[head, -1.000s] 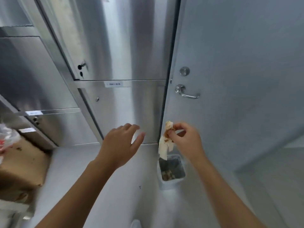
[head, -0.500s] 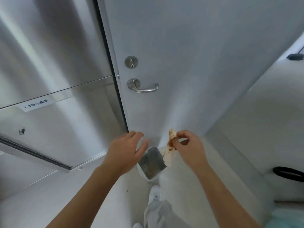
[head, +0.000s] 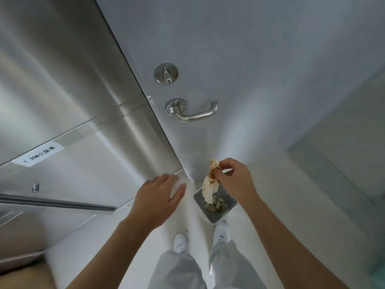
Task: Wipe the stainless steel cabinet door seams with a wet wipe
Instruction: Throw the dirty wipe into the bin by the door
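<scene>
My right hand (head: 233, 180) pinches the dirty wet wipe (head: 210, 186) over the little bin (head: 214, 205) to drop it, and my left hand (head: 158, 197) hangs open and empty.

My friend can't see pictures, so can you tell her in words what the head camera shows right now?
A person's right hand pinches a brown-stained wet wipe above a small white bin on the floor, while the open left hand hovers beside it. Behind them are stainless steel cabinet doors and a grey door with a lever handle.
</scene>
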A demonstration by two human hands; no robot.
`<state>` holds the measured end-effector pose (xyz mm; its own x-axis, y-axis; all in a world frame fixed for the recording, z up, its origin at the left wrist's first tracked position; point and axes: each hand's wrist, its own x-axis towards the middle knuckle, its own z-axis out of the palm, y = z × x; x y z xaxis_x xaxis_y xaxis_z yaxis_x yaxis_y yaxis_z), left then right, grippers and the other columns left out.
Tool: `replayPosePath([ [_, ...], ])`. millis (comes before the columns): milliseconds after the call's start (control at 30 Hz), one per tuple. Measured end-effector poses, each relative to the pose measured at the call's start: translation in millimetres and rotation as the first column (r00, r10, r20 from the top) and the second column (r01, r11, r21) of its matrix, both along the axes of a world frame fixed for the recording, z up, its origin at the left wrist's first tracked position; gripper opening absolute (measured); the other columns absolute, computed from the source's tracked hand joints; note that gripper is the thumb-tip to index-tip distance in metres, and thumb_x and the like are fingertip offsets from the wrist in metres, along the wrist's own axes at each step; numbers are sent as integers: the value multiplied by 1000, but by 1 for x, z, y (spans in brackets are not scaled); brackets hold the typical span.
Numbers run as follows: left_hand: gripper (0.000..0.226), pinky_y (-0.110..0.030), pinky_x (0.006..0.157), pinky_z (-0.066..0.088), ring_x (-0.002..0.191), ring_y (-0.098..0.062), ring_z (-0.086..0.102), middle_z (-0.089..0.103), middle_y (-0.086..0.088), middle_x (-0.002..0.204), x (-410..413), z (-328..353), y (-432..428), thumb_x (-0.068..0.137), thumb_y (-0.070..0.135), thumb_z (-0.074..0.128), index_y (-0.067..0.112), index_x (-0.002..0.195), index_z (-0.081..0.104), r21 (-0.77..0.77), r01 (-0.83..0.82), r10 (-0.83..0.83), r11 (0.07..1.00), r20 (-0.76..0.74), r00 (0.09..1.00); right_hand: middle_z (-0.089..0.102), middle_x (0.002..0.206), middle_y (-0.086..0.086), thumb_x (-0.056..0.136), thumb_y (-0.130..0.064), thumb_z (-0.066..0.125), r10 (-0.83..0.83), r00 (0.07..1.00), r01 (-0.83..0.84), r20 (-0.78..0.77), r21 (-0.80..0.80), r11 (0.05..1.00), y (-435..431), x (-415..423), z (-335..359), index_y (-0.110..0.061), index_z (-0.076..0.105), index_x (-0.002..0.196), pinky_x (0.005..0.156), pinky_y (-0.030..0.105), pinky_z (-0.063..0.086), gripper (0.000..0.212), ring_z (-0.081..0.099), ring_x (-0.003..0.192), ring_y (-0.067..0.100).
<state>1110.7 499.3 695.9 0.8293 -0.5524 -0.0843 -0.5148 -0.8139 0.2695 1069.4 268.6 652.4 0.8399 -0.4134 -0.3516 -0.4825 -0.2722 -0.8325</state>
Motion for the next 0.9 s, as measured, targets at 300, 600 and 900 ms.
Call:
replayPosePath([
  [300, 50, -40, 78, 53, 84, -25, 67, 72, -1, 98, 33, -87, -14, 99, 51, 34, 15, 107, 69, 34, 310, -306, 950, -86, 948, 70, 82, -12, 82, -27, 74, -290, 947, 293, -140, -5, 956, 18, -34, -72, -26, 67, 86, 74, 31, 56, 8, 69, 75, 11],
  [600, 49, -41, 72, 50, 78, -29, 63, 68, -5, 89, 36, -248, -8, 99, 49, 35, 11, 100, 66, 28, 470, -454, 882, -219, 864, 71, 84, -11, 85, -31, 76, -469, 831, 490, -298, -5, 871, 60, -88, -221, -25, 67, 83, 74, 35, 59, 10, 70, 76, 13],
  [900, 54, -39, 81, 49, 94, -26, 64, 70, -4, 105, 37, -394, -20, 98, 51, 31, 14, 113, 67, -2, 264, -251, 965, -310, 917, 73, 84, -8, 87, -23, 72, -533, 780, 577, -329, 46, 815, 55, -94, -375, -22, 72, 87, 69, 30, 59, 1, 70, 79, 14],
])
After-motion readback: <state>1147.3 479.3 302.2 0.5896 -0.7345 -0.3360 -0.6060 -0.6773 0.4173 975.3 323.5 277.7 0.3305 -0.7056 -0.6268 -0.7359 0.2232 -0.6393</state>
